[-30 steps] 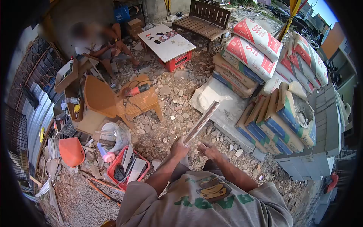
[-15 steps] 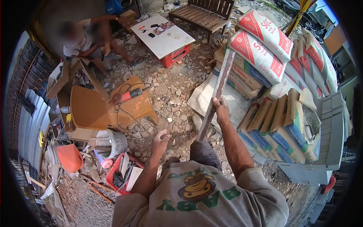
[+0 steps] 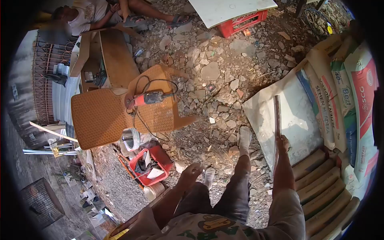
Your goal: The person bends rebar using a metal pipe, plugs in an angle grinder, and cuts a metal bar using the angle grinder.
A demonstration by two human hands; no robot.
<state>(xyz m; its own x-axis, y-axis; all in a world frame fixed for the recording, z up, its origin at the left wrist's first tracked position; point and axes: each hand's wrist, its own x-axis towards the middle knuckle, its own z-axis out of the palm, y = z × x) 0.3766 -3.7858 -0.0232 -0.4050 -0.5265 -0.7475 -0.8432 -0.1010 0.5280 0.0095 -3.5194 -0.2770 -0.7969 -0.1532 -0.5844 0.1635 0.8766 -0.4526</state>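
My right hand point(image 3: 283, 144) is wrapped around a long narrow bar point(image 3: 277, 116), dark brown on its face with pale edges. The bar stands up at a tilt over a pale sheet point(image 3: 298, 120) spread on the ground. My left hand point(image 3: 190, 174) hangs before my body with loosely bent fingers, and I see nothing in it. Near that hand is a red plastic container point(image 3: 163, 158) with odds and ends inside. Beyond it, an angle grinder point(image 3: 149, 98) with a red and black body and a looped cord lies on an overturned brown plastic chair point(image 3: 100, 116).
Cement sacks point(image 3: 320, 188) are stacked along the right. Broken stones point(image 3: 210, 72) cover the uneven ground ahead. A white board on a red crate point(image 3: 244, 25) stands at the top. Another person point(image 3: 94, 16) sits at the upper left, beside a wooden cabinet point(image 3: 116, 56).
My view has tipped down and shifted, so my legs and feet now show. The bar stays in my right hand, now over the pale sheet. The left hand remains low before me.
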